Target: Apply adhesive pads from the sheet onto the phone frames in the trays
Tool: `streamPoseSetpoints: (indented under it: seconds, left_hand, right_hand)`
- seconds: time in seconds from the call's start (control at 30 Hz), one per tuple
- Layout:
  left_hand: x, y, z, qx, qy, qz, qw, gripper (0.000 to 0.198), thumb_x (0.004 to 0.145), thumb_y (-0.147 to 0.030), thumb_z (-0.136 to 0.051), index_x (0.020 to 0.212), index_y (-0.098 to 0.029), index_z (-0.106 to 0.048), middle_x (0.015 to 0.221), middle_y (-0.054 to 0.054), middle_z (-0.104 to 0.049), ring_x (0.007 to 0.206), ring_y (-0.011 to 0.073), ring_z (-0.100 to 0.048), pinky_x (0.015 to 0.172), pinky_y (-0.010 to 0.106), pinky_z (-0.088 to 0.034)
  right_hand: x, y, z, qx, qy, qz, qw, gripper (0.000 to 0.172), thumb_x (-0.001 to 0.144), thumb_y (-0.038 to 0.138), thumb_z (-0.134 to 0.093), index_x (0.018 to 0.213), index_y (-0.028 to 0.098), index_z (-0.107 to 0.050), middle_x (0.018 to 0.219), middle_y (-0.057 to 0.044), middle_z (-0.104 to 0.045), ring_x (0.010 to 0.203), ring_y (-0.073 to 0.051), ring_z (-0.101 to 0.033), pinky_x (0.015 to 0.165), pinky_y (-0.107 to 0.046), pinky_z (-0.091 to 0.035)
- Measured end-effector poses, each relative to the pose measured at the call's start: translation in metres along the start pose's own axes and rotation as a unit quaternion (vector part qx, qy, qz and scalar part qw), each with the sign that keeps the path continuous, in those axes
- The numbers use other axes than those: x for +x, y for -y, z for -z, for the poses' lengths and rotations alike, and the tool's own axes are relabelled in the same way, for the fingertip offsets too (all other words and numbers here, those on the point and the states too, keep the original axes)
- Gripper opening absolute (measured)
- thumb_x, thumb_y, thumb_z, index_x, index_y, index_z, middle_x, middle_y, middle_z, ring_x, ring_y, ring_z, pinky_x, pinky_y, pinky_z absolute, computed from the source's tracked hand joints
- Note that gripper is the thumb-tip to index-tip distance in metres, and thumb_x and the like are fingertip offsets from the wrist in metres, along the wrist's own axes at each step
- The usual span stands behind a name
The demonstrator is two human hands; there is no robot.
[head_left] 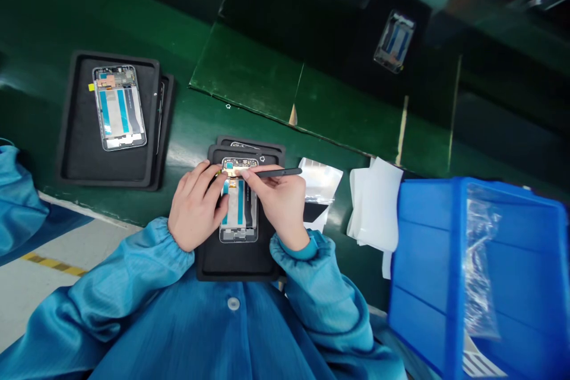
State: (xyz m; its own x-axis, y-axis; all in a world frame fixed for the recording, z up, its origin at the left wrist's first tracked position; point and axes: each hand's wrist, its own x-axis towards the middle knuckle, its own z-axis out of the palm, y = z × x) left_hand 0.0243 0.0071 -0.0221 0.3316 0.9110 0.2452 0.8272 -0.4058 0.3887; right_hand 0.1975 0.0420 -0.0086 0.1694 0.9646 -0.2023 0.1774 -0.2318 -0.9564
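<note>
An opened phone frame (239,214) with blue strips lies in a black tray (236,261) at the near edge of the green belt. My left hand (196,205) rests on the frame's left side, its curled fingers pressing near the top. My right hand (281,205) is closed on a thin black tool (278,172) held like a pen, whose tip touches the small orange part at the frame's top.
A second phone frame (118,107) lies in stacked black trays (80,148) at the left. A third frame (394,40) sits farther up the belt. White sheets (376,208) and clear film (320,181) lie right of my tray. A blue bin (427,267) holds a plastic bag.
</note>
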Motion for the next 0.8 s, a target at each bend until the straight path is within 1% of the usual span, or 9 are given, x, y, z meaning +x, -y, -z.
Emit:
streamPoseSetpoints:
  seconds: [0.3, 0.47, 0.67, 0.73, 0.8]
  left_hand:
    - [0.000, 0.000, 0.000, -0.007, 0.008, 0.006, 1.000, 0.038, 0.093, -0.025, -0.055, 0.129, -0.015, -0.061, 0.135, 0.016, -0.063, 0.135, 0.0351, -0.050, 0.105, 0.052, -0.046]
    - [0.000, -0.001, 0.002, -0.001, 0.011, 0.004, 1.000, 0.038, 0.094, -0.025, -0.054, 0.130, -0.014, -0.061, 0.135, 0.016, -0.063, 0.135, 0.0351, -0.049, 0.104, 0.051, -0.046]
    - [0.004, -0.005, 0.009, 0.071, 0.060, -0.023, 0.995, 0.042, 0.095, -0.025, -0.053, 0.135, -0.019, -0.061, 0.137, 0.015, -0.062, 0.134, 0.0386, -0.050, 0.100, 0.053, -0.047]
    - [0.005, -0.007, 0.011, 0.094, 0.071, -0.036, 0.992, 0.043, 0.095, -0.024, -0.053, 0.137, -0.020, -0.060, 0.137, 0.016, -0.062, 0.133, 0.0392, -0.051, 0.100, 0.056, -0.046]
    - [0.005, -0.009, 0.013, 0.119, 0.081, -0.058, 0.988, 0.044, 0.095, -0.023, -0.052, 0.138, -0.020, -0.059, 0.138, 0.018, -0.061, 0.132, 0.0395, -0.052, 0.101, 0.058, -0.045]
  right_hand:
    - [0.000, -0.003, 0.000, -0.013, -0.003, 0.004, 1.000, 0.013, 0.076, 0.031, -0.083, 0.079, 0.020, -0.076, 0.080, -0.004, -0.080, 0.075, -0.023, -0.078, 0.070, -0.033, -0.065]
    - [0.000, -0.003, 0.000, -0.021, -0.003, 0.006, 1.000, 0.014, 0.076, 0.032, -0.082, 0.078, 0.020, -0.077, 0.079, -0.004, -0.080, 0.074, -0.022, -0.077, 0.069, -0.033, -0.065]
    - [-0.004, -0.004, 0.001, -0.033, -0.001, 0.022, 0.999, 0.012, 0.078, 0.031, -0.081, 0.082, 0.020, -0.077, 0.084, -0.004, -0.081, 0.075, -0.020, -0.077, 0.070, -0.031, -0.065]
    - [-0.008, 0.002, 0.006, -0.038, -0.029, 0.032, 0.998, 0.013, 0.079, 0.032, -0.081, 0.085, 0.020, -0.077, 0.086, -0.004, -0.081, 0.077, -0.021, -0.077, 0.072, -0.032, -0.065]
    - [-0.015, 0.009, 0.021, -0.046, -0.085, 0.052, 0.994, 0.013, 0.078, 0.032, -0.081, 0.085, 0.021, -0.078, 0.086, -0.004, -0.080, 0.077, -0.021, -0.077, 0.072, -0.033, -0.066]
